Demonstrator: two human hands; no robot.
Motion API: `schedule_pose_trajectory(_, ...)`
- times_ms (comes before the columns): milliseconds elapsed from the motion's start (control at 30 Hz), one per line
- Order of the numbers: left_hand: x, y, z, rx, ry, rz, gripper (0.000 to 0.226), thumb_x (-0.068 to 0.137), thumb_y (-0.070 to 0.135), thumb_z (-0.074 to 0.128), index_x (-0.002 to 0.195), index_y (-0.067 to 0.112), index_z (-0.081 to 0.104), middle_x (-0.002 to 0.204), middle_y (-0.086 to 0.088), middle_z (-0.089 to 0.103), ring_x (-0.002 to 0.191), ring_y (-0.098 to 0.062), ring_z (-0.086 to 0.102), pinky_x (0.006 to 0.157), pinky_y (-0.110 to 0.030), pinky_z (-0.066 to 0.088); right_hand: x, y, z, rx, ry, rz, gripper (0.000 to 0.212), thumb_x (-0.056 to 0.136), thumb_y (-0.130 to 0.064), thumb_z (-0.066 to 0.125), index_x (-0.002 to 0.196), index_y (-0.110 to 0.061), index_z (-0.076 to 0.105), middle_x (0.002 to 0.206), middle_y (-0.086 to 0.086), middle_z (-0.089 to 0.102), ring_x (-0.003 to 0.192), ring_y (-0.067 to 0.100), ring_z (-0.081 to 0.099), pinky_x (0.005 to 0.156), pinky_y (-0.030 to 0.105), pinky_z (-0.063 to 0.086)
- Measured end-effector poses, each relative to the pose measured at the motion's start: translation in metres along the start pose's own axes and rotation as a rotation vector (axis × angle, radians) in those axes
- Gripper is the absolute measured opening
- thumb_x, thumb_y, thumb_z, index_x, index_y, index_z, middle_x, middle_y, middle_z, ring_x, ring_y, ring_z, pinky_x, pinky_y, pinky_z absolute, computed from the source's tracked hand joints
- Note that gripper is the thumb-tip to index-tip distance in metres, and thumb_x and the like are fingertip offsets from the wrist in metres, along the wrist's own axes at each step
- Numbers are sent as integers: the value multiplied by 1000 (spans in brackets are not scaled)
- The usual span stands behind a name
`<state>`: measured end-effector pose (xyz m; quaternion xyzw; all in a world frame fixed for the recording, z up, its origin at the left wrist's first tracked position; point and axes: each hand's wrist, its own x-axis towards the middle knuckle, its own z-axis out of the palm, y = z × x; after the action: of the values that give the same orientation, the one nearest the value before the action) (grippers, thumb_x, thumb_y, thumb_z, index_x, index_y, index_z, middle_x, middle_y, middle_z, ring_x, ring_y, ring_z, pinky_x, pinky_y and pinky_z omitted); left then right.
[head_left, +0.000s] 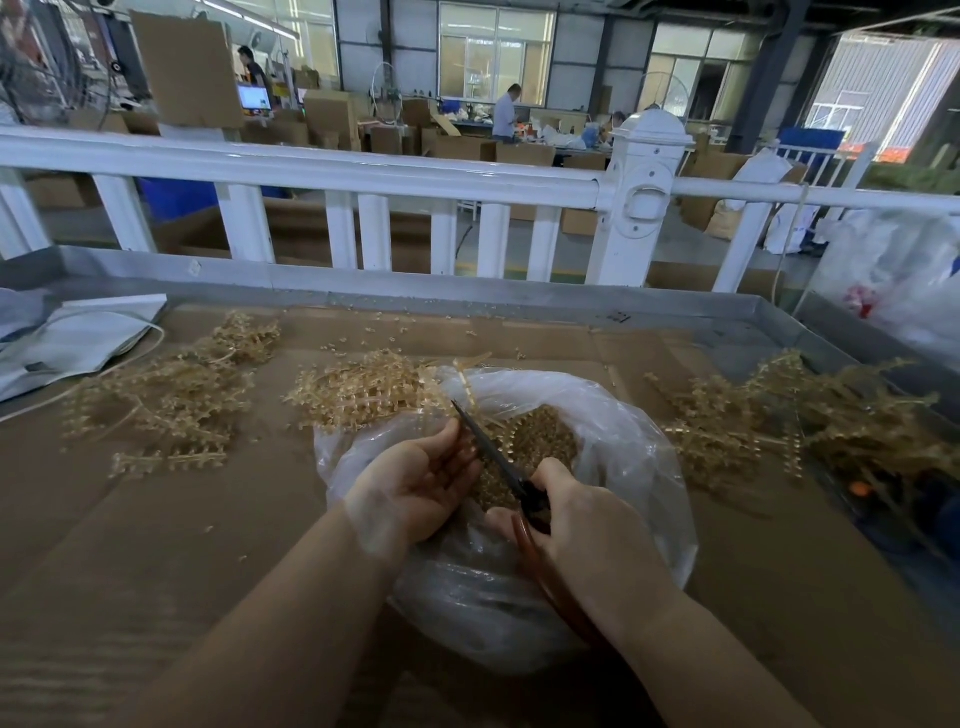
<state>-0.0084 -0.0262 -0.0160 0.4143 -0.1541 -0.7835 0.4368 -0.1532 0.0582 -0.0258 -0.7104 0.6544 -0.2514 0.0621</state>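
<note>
Far left, a loose pile of tan sprues (171, 395) lies on the cardboard. My left hand (415, 483) lies palm up over the near rim of the clear plastic bag (623, 415), fingers relaxed and gripping nothing, their tips just beside the blade. The scissors (496, 454) slant across the bag's mouth, with the handles low by my right wrist and the tip pointing up and leftward. My right hand (582, 530) curls round the handles, which are blurred and mostly covered. I cannot tell whether the blades are parted. A right-hand pile (810, 415) runs off towards the edge.
</note>
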Motion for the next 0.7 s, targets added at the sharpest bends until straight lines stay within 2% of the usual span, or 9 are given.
schedule_pose_trajectory(167, 2, -2, 1, 28, -6, 23, 11, 91, 6, 56, 82, 7, 63, 55, -2, 64, 46, -10, 60, 48, -21, 54, 3, 2, -1, 57, -14, 35, 35, 84, -65, 52, 87, -30, 45, 73, -11, 57, 75, 10, 61, 62, 19, 39)
schedule_pose_trajectory(333, 4, -8, 3, 102, 10, 172, 13, 90, -1, 55, 88, 11, 56, 52, -2, 64, 47, -12, 62, 47, -21, 53, 2, 0, -3, 80, 9, 52, 34, 80, -63, 59, 76, -35, 41, 64, -16, 52, 58, -7, 46, 50, 9, 34)
schedule_pose_trajectory(433, 3, -7, 5, 178, -17, 205, 27, 89, -7, 54, 104, 15, 56, 55, -5, 66, 45, -13, 63, 47, -23, 54, 1, 1, -3, 59, -1, 77, 32, 82, -63, 57, 88, -33, 49, 71, -15, 56, 62, -3, 48, 52, 6, 37)
schedule_pose_trajectory(533, 3, -3, 6, 204, -12, 211, 32, 89, -11, 50, 109, 12, 58, 70, -7, 66, 47, -14, 63, 47, -25, 55, 1, 2, -5, 56, -15, 79, 32, 83, -63, 56, 88, -32, 48, 70, -16, 55, 63, -2, 48, 54, 6, 37)
schedule_pose_trajectory(633, 3, -1, 7, 199, -22, 221, 24, 90, -6, 51, 111, 6, 56, 77, -10, 63, 53, -15, 65, 45, -22, 53, 0, 1, -7, 76, -32, 78, 32, 83, -62, 57, 90, -31, 50, 75, -14, 59, 72, 0, 53, 55, 7, 36)
schedule_pose_trajectory(700, 5, -1, 7, 209, 2, 233, 11, 90, -3, 55, 99, 2, 58, 76, -11, 63, 58, -15, 65, 46, -22, 54, 0, 0, -9, 113, -35, 84, 31, 82, -61, 59, 91, -32, 52, 78, -15, 60, 75, 0, 55, 57, 7, 36)
